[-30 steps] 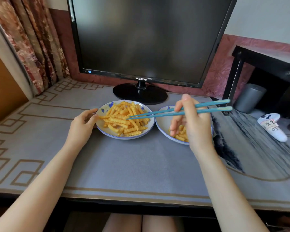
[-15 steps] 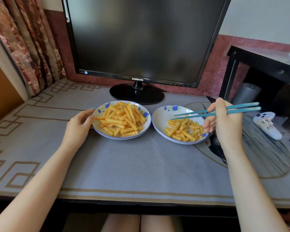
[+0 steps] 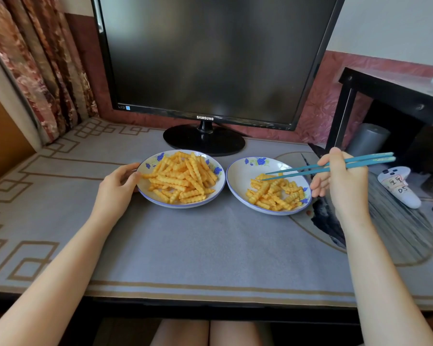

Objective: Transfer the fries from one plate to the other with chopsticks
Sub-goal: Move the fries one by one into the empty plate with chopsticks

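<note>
Fries [image 3: 180,179] fill your left plate [image 3: 145,191] on the counter [image 3: 210,245]; a smaller heap [image 3: 273,196] lies in the right plate [image 3: 240,178]. Your right hand [image 3: 343,183] keeps its grip closed on teal chopsticks [image 3: 370,163], their tips empty over that heap. Your left hand [image 3: 118,186] curls its grip round the left plate's rim.
</note>
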Demonstrator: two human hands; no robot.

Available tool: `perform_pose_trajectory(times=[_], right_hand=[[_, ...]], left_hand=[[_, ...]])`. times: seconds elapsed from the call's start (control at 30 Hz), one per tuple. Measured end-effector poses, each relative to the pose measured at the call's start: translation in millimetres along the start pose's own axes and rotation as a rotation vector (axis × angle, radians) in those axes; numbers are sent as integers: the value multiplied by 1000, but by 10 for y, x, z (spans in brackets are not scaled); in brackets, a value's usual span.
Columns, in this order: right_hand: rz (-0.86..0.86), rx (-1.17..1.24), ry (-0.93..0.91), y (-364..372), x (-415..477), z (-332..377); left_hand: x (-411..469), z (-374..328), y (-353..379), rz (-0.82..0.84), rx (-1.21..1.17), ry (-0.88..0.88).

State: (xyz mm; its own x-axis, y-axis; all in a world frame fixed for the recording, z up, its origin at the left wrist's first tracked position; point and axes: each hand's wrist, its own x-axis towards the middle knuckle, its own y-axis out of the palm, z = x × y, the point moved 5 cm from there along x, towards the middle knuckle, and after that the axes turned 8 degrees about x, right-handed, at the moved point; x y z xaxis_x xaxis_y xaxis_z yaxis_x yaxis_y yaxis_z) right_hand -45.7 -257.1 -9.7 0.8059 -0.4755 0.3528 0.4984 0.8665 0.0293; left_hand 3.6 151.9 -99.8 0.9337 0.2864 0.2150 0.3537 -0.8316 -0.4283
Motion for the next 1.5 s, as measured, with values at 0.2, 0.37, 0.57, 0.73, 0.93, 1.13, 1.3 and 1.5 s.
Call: perform_pose_trajectory(times=[0.2, 0.37, 0.57, 0.73, 0.93, 1.13, 1.3, 1.5], right_hand=[[-38, -17, 2, 70, -28, -29], [-69, 12, -13, 41, -37, -39], [-98, 38, 23, 10, 0, -102], [-142, 90, 22, 67, 13, -143], [-143, 129, 3, 105, -34, -152], [-113, 143, -35, 154, -85, -79], [-118, 147, -48, 157, -102, -67], [-119, 191, -62, 180, -131, -9]], left_hand=[[-32, -20, -8, 4, 29, -4], [-22, -9, -9, 3, 20, -5], [-12, -15, -2, -1, 22, -9], [-12, -9, -10, -1, 24, -3], [-18, -17, -4, -1, 23, 2], [-1, 0, 0, -2, 8, 8], [-1, 6, 1, 0, 4, -6], [-7, -11, 1, -1, 4, -5]])
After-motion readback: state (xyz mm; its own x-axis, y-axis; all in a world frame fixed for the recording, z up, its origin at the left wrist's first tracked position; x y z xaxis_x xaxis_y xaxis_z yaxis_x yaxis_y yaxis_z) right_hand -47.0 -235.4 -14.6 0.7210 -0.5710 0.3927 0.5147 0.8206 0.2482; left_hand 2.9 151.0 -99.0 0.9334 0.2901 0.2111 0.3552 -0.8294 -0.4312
